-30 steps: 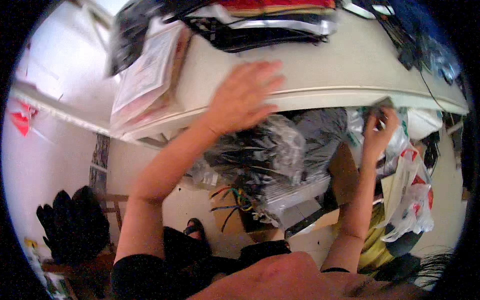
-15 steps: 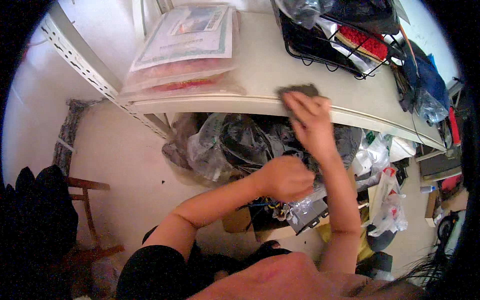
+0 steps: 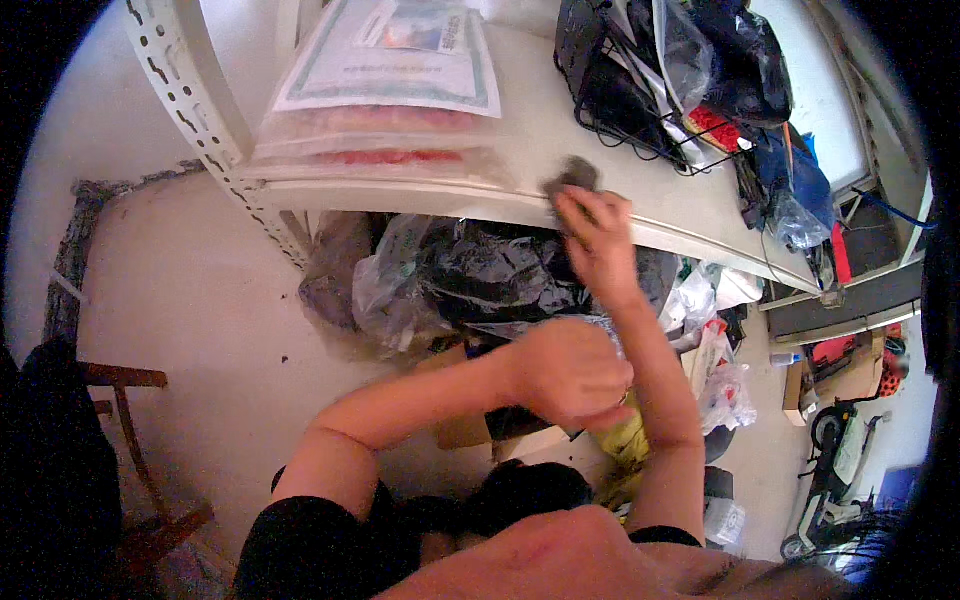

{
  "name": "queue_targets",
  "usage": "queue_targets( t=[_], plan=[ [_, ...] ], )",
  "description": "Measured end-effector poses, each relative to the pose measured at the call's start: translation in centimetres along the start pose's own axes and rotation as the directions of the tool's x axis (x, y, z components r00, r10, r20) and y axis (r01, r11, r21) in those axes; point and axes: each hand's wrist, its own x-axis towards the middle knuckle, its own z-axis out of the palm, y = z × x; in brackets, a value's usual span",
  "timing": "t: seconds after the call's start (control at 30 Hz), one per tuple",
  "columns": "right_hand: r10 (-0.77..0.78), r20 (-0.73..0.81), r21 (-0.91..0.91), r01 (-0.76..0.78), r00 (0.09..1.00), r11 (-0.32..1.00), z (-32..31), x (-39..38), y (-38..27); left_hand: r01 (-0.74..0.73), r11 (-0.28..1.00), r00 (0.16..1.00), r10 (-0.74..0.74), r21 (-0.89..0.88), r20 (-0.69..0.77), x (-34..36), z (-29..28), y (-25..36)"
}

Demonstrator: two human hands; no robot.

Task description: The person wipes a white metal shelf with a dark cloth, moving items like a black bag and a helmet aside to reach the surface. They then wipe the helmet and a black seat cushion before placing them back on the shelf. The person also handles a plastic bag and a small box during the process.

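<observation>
we see a dark grey, crumpled cloth (image 3: 573,175), slightly blurred, bunched at the front edge of a flat, off-white shelf (image 3: 530,100).

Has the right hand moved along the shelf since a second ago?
Yes, leftward: against the shelf, the right hand with its dark grey wad went from nearer the right end to about the middle.

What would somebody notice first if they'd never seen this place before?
Probably the right hand, holding a dark grey wad at the front edge of the pale shelf. The curled left hand shows below it. Bright red material also stands out at the black wire basket, toward the shelf's right.
</observation>
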Motion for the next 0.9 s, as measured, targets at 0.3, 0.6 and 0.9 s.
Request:
queue_targets(
  t=[0.3, 0.6, 0.9],
  plan=[
    [0.165, -0.052, -0.126, -0.17, 0.985, 0.977, -2.2, -2.8, 2.6, 0.045, 0.998, 0.996, -0.048, 0.031, 0.081, 0.4, -2.3, -0.4],
    [0.175, 0.008, -0.057, -0.174, 0.985, 0.983, -2.5, -0.9, 1.3, -0.001, 1.0, 0.97, 0.003, -0.01, 0.242, -0.4, -1.1, 0.0],
    [0.022, 0.037, 0.037, -0.024, 0.999, 0.999, -0.7, 2.2, -1.3, -0.066, 0.997, 0.981, 0.06, 0.026, 0.182, 0.0, 0.1, 0.1]
  ],
)
